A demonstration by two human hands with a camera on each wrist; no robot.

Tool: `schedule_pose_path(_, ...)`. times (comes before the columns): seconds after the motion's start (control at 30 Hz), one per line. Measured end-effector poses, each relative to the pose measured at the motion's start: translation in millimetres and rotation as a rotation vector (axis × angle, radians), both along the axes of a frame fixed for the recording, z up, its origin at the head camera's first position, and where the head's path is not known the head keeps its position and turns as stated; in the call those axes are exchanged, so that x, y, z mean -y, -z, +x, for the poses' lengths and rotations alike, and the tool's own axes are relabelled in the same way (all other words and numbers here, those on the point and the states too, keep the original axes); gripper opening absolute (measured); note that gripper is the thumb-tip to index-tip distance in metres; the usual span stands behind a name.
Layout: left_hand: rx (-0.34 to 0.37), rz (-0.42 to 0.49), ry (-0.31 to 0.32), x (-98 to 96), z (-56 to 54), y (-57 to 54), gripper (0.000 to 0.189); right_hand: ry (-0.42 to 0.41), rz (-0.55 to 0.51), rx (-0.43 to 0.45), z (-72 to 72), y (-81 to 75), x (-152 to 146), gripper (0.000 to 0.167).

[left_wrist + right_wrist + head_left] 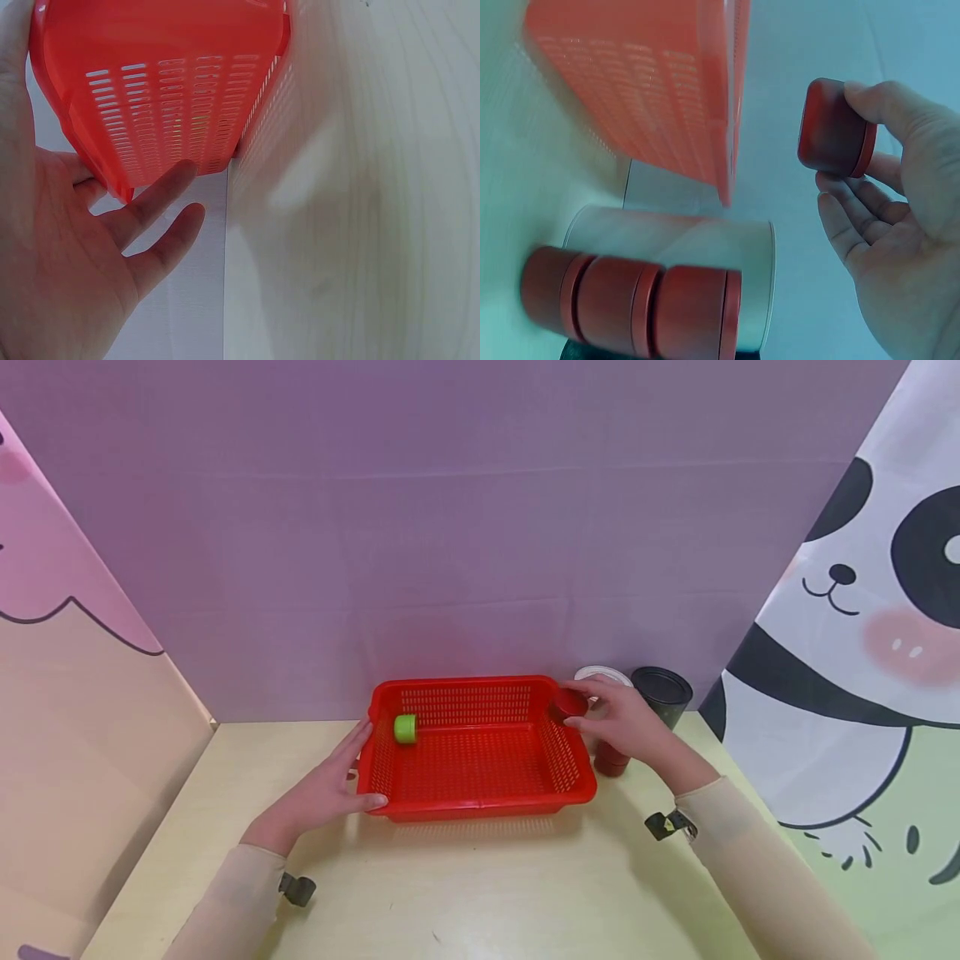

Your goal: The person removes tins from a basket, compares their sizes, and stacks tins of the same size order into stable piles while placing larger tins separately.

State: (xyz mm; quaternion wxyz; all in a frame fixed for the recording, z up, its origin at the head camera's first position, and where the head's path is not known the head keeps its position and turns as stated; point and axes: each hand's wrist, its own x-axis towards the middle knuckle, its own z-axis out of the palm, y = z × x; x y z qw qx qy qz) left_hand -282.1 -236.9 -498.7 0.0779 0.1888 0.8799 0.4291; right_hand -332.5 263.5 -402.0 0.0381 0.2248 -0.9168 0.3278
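My right hand pinches a small red lidded tin between thumb and fingers. In the head view this tin overlaps the right rim of a red perforated plastic basket; from the right wrist it shows above that rim and apart from it. At the basket's left side, my left hand rests on the rim, thumb on the front corner and fingers spread along the edge. Two of its fingers extend loosely beside the slotted wall in the left wrist view. A small bright green cylinder lies inside the basket, near its left wall.
Beyond the basket's right side stands a stack of red tins, partly hidden by my right hand in the head view. A white canister and a black-lidded canister stand behind them. The purple backdrop rises along the table's far edge.
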Motion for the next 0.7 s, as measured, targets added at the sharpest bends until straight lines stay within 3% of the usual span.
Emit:
schedule_pose_path(0.4, 0.005, 0.004, -0.002, -0.4, 1.3, -2.4, 0.123, 0.134, -0.022, -0.125, 8.0, 7.7, -37, 0.054)
schedule_pose_path(0.7, 0.029, 0.027, -0.002, -1.2, 2.5, -2.9, 0.123, 0.194, -0.039, -0.087, 15.9, 11.0, -57, 0.057)
